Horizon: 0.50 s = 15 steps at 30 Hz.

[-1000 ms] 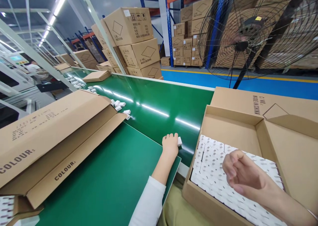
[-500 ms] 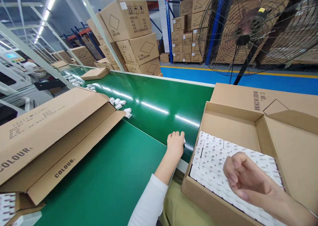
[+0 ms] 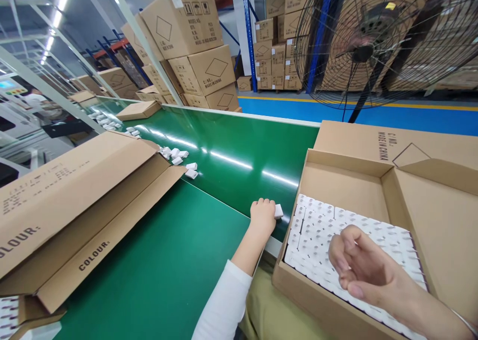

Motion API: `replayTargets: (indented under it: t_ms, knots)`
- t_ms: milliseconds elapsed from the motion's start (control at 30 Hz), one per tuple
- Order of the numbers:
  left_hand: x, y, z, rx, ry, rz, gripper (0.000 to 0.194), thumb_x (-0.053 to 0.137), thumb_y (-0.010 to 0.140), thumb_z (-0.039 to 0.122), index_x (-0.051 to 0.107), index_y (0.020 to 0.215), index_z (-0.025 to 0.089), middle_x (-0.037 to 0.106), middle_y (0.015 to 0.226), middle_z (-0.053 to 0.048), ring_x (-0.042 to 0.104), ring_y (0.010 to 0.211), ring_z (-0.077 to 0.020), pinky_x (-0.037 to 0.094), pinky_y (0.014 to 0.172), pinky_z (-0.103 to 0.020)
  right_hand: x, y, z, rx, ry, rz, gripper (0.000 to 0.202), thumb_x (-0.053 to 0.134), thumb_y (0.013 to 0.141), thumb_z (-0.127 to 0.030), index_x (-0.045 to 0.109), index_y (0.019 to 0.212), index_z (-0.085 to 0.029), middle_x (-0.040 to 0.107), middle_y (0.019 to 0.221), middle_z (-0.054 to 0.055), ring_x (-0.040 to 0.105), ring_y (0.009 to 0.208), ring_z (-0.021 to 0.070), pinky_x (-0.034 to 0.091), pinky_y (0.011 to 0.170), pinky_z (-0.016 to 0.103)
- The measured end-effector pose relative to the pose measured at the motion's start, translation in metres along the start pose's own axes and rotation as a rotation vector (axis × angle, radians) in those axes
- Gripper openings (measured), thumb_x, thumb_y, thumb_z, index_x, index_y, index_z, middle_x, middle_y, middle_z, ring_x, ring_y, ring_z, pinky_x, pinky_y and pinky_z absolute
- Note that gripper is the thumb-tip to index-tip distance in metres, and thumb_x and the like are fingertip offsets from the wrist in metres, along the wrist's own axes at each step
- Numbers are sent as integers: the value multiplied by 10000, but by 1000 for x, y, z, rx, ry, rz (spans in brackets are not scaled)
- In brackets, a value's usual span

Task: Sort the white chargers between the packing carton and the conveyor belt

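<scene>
My left hand (image 3: 263, 216) rests on the green belt (image 3: 239, 141), fingers curled down over a small white charger block (image 3: 278, 211) that sticks out on its right side. Most of its grip is hidden behind the back of the hand. Above the open carton (image 3: 306, 300) on the right, my right hand (image 3: 368, 268) hovers with its fingers curled in and the thumb close to them; nothing shows in it. Beneath it, tight rows of white charger blocks (image 3: 317, 235) with metal prongs fill the near part of the carton.
Several loose white blocks (image 3: 175, 155) lie farther up the belt. A long carton (image 3: 85, 180) with open flaps stands at left, over the green side surface (image 3: 164, 275). Beyond the belt are stacked cartons (image 3: 201, 71) and a large caged fan (image 3: 362, 54).
The white block by my left hand shows more clearly now, out at the hand's right side. My right hand has shifted slightly left over the rows. The whole view has tilted a little.
</scene>
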State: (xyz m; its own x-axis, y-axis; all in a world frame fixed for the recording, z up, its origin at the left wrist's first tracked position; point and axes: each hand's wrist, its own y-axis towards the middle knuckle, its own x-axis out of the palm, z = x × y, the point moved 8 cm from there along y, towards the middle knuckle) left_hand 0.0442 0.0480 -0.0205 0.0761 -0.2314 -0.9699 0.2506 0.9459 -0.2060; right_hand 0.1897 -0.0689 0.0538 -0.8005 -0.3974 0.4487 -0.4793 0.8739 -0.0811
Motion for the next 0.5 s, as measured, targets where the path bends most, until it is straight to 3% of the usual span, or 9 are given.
replayTargets:
  t_ms: [100,167,300,400,500]
  knots:
    - [-13,-2,1,47,-51,22,228,665,725,192,605,945,183,660,1006,-68,577,959,-248,443,789,-355,6,-2,1,1,-35,-81,249,680,813,-294,453,908,-334,471,827,-42,384,655,109,410,584,212]
    - [-31,-7,8,138,-185,75,259,693,722,209,615,969,222,668,1010,-25,576,948,-224,448,805,-338,5,-3,0,-3,-67,-103,230,653,834,-270,445,906,-336,475,839,-39,394,657,115,418,588,227]
    - [-81,-32,34,435,-748,207,354,763,678,180,645,1003,254,655,1107,-13,535,1084,-215,427,944,-351,-20,1,-14,-91,-130,89,147,622,847,-276,486,883,-320,489,844,-21,440,690,133,442,614,236]
    - [-105,-54,52,582,-983,213,413,823,608,233,672,991,272,524,1320,-40,426,1253,-255,370,1041,-421,-47,9,-21,-103,-92,289,53,586,855,-338,568,902,-320,522,943,3,491,882,163,462,736,246]
    - [-114,-68,66,646,-1082,215,357,814,620,255,693,953,291,420,1409,-30,318,1342,-281,302,1095,-468,-47,21,-13,14,87,221,229,565,832,-409,631,1040,-339,552,1178,29,420,1179,234,439,886,331]
